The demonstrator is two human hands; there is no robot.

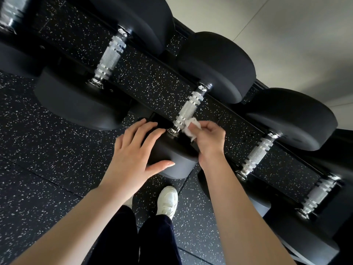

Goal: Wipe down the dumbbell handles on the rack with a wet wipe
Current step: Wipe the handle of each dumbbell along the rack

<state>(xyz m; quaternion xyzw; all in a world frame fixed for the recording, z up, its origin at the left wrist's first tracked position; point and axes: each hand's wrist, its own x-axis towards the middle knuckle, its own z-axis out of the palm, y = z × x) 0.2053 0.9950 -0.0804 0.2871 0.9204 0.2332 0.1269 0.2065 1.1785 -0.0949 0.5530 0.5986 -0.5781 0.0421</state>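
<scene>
Several black dumbbells lie in a row on a black rack, each with a knurled chrome handle. My right hand pinches a crumpled white wet wipe against the near end of the middle dumbbell's handle. My left hand rests with spread fingers on that dumbbell's near black head. Other handles show to the left and to the right, with a blurred one at the far right.
The floor is black rubber with white speckles. My legs in dark trousers and a white shoe stand just in front of the rack. A pale tiled wall rises behind the rack.
</scene>
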